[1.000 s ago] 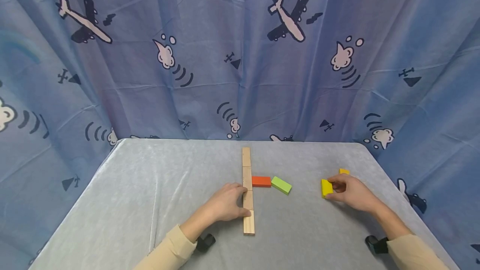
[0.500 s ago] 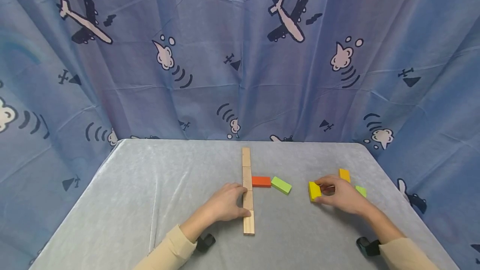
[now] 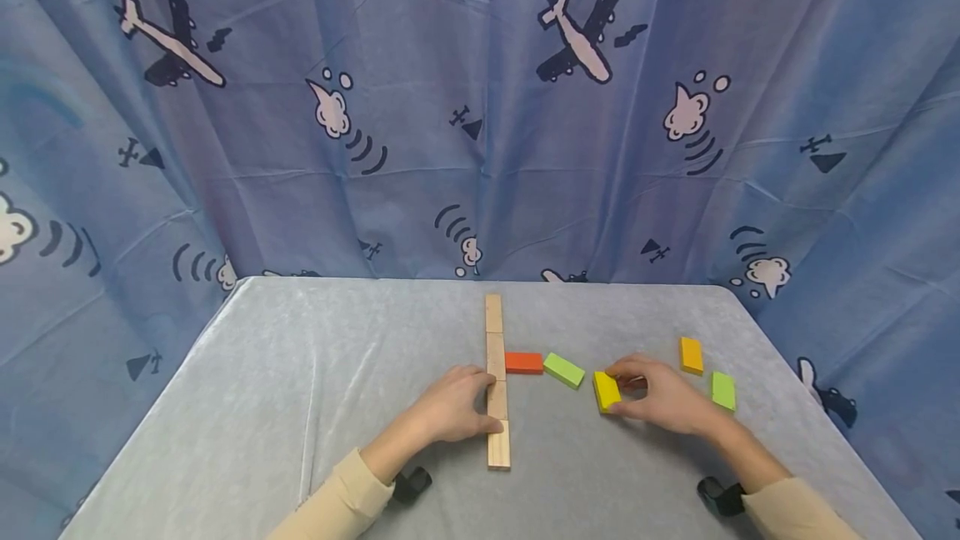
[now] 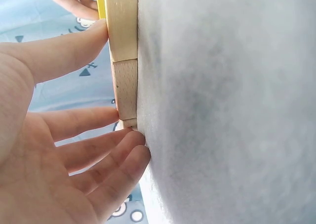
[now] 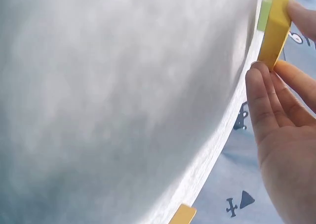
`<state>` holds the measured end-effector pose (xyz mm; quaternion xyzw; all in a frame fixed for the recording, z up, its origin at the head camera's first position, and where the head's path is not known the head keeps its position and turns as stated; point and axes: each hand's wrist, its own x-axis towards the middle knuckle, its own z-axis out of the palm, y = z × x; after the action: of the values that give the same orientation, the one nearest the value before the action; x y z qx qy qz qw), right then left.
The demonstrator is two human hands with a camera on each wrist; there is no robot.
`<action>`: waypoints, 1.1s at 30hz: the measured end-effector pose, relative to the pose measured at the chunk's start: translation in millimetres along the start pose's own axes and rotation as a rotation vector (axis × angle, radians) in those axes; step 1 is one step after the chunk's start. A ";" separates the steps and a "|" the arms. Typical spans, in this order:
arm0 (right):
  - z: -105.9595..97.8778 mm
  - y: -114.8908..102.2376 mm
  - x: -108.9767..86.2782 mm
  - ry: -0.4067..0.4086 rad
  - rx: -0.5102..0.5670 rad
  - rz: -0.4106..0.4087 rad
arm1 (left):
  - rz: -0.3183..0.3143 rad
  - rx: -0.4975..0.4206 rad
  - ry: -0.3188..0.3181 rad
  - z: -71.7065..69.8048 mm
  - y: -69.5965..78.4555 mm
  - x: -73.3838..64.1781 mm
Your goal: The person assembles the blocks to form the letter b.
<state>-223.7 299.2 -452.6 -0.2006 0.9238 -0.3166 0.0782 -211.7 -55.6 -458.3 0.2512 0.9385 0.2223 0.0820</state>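
A straight row of plain wooden blocks [image 3: 497,400] runs front to back along the table. My left hand [image 3: 454,405] touches the row, the thumb on a nearer block and the index fingertip farther along; in the left wrist view its fingers [image 4: 81,124] are fairly straight. My right hand [image 3: 660,397] pinches a yellow block [image 3: 606,392] between thumb and fingers, and the right wrist view shows this yellow block [image 5: 274,33] gripped at its two ends. An orange-red block [image 3: 523,363] meets the row's right side. Angled beyond it lies a light green block [image 3: 564,371], left of the held one.
A darker yellow block [image 3: 691,356] and another light green block [image 3: 723,390] lie to the right of my right hand. A pale grey cloth covers the table [image 3: 375,332]. A blue printed curtain [image 3: 405,148] hangs behind the far edge.
My right hand has slid left with the yellow block, closer to the angled green block. The darker yellow and right-hand green blocks have come into fuller view. My left hand stays put.
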 end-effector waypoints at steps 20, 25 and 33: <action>10.7 -12.1 4.7 -0.060 -0.005 -0.093 | 0.007 0.006 0.002 0.6 -1.2 1.7; 10.8 -14.1 4.3 -0.060 -0.007 -0.103 | 0.001 0.002 -0.003 -0.2 -0.6 1.1; 12.8 -15.2 4.6 -0.068 -0.008 -0.095 | -0.002 -0.006 -0.001 -0.5 0.2 0.0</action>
<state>-219.5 279.2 -453.4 -0.2550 0.9113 -0.3095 0.0935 -211.7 -55.7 -457.8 0.2503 0.9379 0.2250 0.0837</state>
